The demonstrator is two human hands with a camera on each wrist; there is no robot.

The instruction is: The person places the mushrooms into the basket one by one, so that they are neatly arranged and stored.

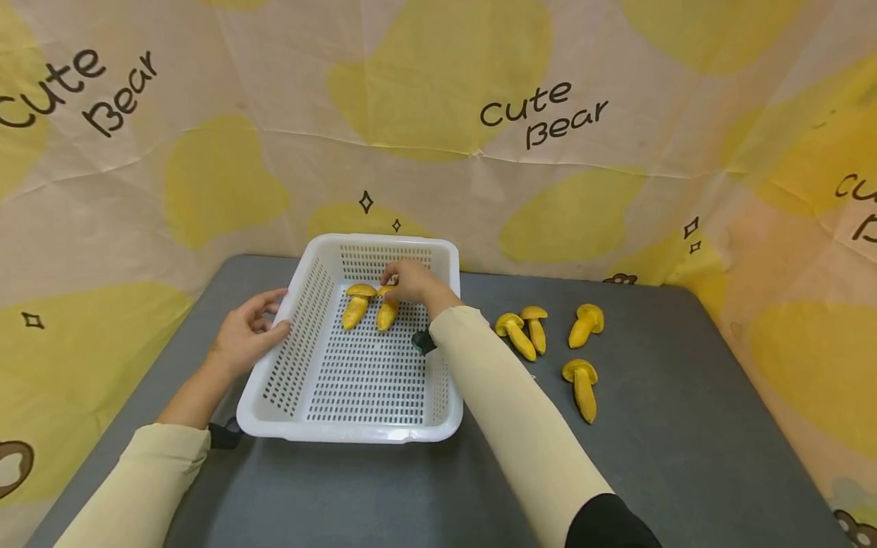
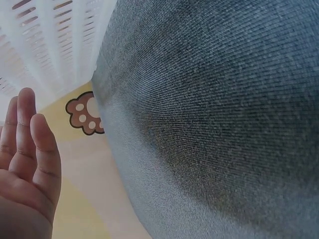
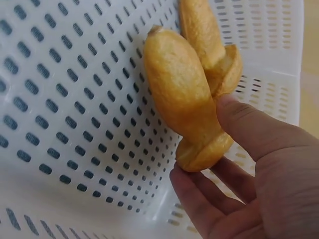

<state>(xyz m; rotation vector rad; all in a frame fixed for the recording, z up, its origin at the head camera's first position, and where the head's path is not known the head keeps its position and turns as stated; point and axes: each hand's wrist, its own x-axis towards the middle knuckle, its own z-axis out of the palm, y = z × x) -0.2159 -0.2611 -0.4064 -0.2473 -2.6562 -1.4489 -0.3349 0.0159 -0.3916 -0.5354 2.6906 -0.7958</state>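
A white perforated plastic basket (image 1: pixel 349 434) stands on the grey table. Inside, towards its far end, my right hand (image 1: pixel 414 281) pinches a yellow mushroom (image 3: pixel 177 82) near the cap, thumb on one side and fingers on the other. The mushroom's stem points back towards me. Close to its left lies a second yellow mushroom (image 1: pixel 355 308) on the basket floor. Outside the basket's left wall is my left hand (image 1: pixel 247 335), its fingers loosely extended and the fingertips at the rim. The left wrist view shows these fingers beside the slotted wall, holding nothing.
To the right of the basket, several yellow mushrooms lie on the table: a close pair (image 1: pixel 517 335), one farther right (image 1: pixel 585 326) and one nearer me (image 1: pixel 582 388). A patterned cloth (image 1: pixel 438 152) hangs behind the table's back edge.
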